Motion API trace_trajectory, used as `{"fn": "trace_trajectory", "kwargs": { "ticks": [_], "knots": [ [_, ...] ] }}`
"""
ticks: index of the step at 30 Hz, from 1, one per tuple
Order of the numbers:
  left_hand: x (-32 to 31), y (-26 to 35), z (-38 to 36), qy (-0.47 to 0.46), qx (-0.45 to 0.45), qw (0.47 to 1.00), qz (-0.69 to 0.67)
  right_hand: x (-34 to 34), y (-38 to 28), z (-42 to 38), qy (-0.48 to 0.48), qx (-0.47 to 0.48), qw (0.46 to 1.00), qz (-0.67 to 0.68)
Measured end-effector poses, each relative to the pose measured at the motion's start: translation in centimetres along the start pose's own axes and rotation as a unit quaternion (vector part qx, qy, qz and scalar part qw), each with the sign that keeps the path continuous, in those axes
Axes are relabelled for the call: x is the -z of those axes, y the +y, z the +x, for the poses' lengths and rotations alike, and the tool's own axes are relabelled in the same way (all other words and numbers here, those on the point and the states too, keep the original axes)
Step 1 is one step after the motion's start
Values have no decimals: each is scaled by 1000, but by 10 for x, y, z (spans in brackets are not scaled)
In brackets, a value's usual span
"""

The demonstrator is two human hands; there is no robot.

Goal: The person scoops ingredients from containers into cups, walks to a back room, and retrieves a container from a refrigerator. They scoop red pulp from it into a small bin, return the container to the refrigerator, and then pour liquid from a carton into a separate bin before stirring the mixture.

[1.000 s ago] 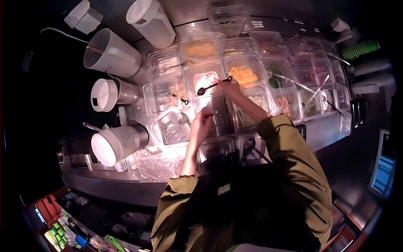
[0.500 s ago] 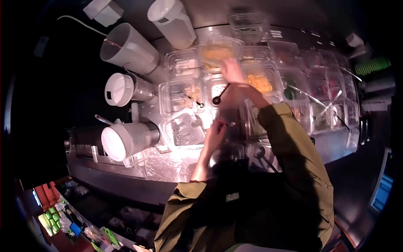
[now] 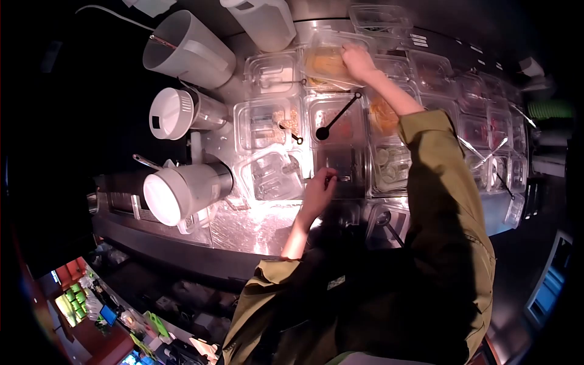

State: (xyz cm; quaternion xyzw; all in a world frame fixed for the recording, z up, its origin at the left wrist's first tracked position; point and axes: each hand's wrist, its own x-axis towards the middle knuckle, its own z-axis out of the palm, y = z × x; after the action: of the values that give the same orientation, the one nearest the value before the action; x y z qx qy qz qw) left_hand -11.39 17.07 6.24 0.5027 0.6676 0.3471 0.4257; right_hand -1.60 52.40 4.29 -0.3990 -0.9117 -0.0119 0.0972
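Observation:
My right hand (image 3: 359, 62) reaches to the back row, its fingers bent over the right side of a clear plastic lid (image 3: 336, 39). Orange food pieces (image 3: 325, 62) show through beneath it. Closer to me, my left hand (image 3: 322, 187) is closed, fingertips pinched over a dark container (image 3: 340, 161); whatever they hold is too small to make out. Just behind, a clear tub (image 3: 340, 131) has a black spoon (image 3: 331, 121) lying across it. Sliced orange food (image 3: 383, 115) fills a tub under my right forearm.
White-lidded pitchers (image 3: 163, 201) and a tall open measuring jug (image 3: 182, 52) stand at the left. A tilted clear container (image 3: 271, 175) sits left of my left hand. Several more food tubs (image 3: 432, 70) with metal spoons (image 3: 486, 152) line the right side. The steel counter edge (image 3: 243, 234) runs in front.
My right hand has moved from over the tubs' middle to the right side of the clear lid at the back. My left hand has shifted slightly right. The whole view has turned slightly.

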Motion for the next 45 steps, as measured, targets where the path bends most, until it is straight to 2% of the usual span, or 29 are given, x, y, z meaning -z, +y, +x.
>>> {"fn": "trace_trajectory", "kwargs": {
  "ticks": [3,5,6,8,10,13,14,16,19,21,23,25,27,28,29,30,32,35,37,40,43,45],
  "knots": [
    [2,4,-3,2,-2,1000,9,23,-17,-36,49,88,991,89],
    [1,7,-5,2,5,1000,2,32,-45,-65,-71,113,982,133],
    [1,5,-6,2,5,1000,-5,-22,-45,-90,18,162,967,197],
    [0,2,-6,4,-3,1000,-9,-56,-54,-118,46,181,956,224],
    [0,1,-8,7,-17,1000,-6,-6,-89,-131,-78,124,977,153],
    [-4,0,-11,15,-28,999,30,-12,-91,-137,-66,93,980,162],
    [-6,-1,-10,26,-23,999,28,-11,-91,-141,-32,83,977,193],
    [-10,1,-9,47,-12,999,21,28,-104,-147,34,62,965,251],
    [-9,8,-9,74,-47,995,45,92,-99,-153,6,64,970,236],
    [-4,24,-18,91,-87,986,106,135,-85,-171,43,58,969,237],
    [16,86,-42,49,-103,990,87,198,-80,-206,100,29,966,237],
    [39,163,-84,9,-96,993,-70,244,-68,-252,68,-4,972,225],
    [60,223,-129,-32,-247,935,-251,284,-62,-303,51,-21,980,192],
    [70,242,-147,-78,-373,878,-290,297,-64,-329,61,-44,970,229],
    [71,263,-167,-115,-384,819,-411,309,-65,-353,72,-63,960,264],
    [70,272,-183,-152,-405,772,-466,310,-64,-378,87,-98,953,274],
    [61,285,-216,-235,-437,703,-510,302,-65,-433,92,-180,923,328],
    [45,292,-244,-299,-447,664,-519,263,-69,-489,82,-294,832,463],
    [35,295,-254,-324,-450,651,-518,244,-89,-512,66,-300,840,447],
    [23,296,-262,-343,-449,643,-517,233,-119,-528,1,-293,884,364],
    [9,298,-269,-363,-453,635,-509,266,-158,-502,-34,-290,882,370],
    [0,300,-276,-380,-456,628,-503,254,-147,-521,-39,-288,879,379]
  ]
}}
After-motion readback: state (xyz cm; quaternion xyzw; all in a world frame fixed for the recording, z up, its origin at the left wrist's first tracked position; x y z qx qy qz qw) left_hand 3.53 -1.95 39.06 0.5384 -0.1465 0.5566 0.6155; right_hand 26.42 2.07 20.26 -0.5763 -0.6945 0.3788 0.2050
